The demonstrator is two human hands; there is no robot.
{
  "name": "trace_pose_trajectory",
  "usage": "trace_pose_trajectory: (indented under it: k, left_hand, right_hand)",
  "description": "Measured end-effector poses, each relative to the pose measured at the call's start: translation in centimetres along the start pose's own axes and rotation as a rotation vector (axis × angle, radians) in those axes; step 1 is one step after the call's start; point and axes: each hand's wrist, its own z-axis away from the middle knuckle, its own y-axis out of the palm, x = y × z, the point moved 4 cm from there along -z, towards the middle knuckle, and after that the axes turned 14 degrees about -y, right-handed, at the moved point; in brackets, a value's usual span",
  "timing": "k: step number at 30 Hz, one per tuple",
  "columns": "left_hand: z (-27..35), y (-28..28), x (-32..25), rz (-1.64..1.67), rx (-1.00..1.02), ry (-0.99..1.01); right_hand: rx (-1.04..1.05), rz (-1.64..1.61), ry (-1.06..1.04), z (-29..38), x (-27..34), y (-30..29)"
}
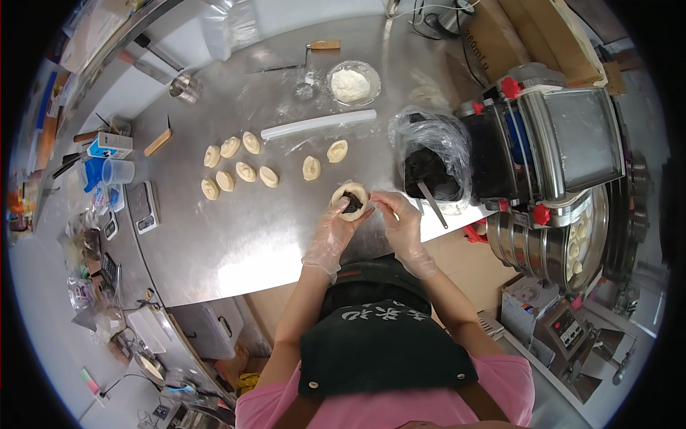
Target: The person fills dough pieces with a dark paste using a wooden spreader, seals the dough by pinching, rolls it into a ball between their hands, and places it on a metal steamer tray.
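Observation:
In my left hand [330, 236], which wears a clear plastic glove, rests a round dough wrapper [338, 194]. Dark filling [353, 204] sits in its hollow, and my left thumb lies over the filling's edge. My right hand [401, 228], gloved too, has its fingertips drawn together at the wrapper's right rim; whether they pinch the dough I cannot tell. Just beyond it stands a plastic-lined container of dark filling [431, 171] with a metal spatula [433, 206] stuck in. Two shaped dough pieces [311, 168] lie nearby, and several more [246, 172] are grouped to the left.
A white rolling pin [319, 124] lies across the steel table [214, 246]. Behind it are a bowl of flour [351, 86] and a wood-handled scraper [324, 45]. A roller machine [557, 139] stands right, above stacked steamer trays [528, 249]. Digital scales [142, 208] sit left.

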Motion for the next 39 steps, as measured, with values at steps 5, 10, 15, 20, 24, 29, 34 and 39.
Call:
trace_pose_trajectory:
  k: [5, 10, 15, 20, 24, 29, 34, 39]
  left_hand:
    - [0.1, 2.4, 0.9, -0.057, -0.008, -0.043]
    - [0.4, 2.7, 0.6, -0.284, -0.168, 0.057]
    - [0.3, 3.1, 0.9, -0.099, -0.154, -0.077]
    - [0.4, 4.2, 2.2, 0.050, -0.057, -0.076]
    - [0.4, 4.1, 2.6, 0.031, -0.089, -0.043]
    - [0.3, 4.7, 2.5, 0.001, -0.060, -0.034]
    - [1.3, 5.5, 0.9, -0.104, -0.164, -0.084]
    - [1.5, 5.4, 0.2, -0.228, -0.215, 0.042]
  right_hand:
    - [-0.077, -0.201, 0.307, 1.4, -1.4, 1.0]
    - [-0.087, -0.134, 0.072, 0.4, -0.4, -0.7]
    - [-0.047, -0.089, -0.053, 1.9, 0.2, -1.6]
    - [-0.027, 0.215, -0.230, 2.0, 0.7, -1.2]
    - [0.001, 0.226, -0.262, 1.3, 1.5, -1.8]
    - [0.007, 0.123, -0.219, 0.6, 1.6, -2.1]
    - [0.000, 0.159, -0.199, 0.7, 1.6, -2.2]
    - [0.016, 0.123, -0.146, 0.5, 2.8, -2.3]
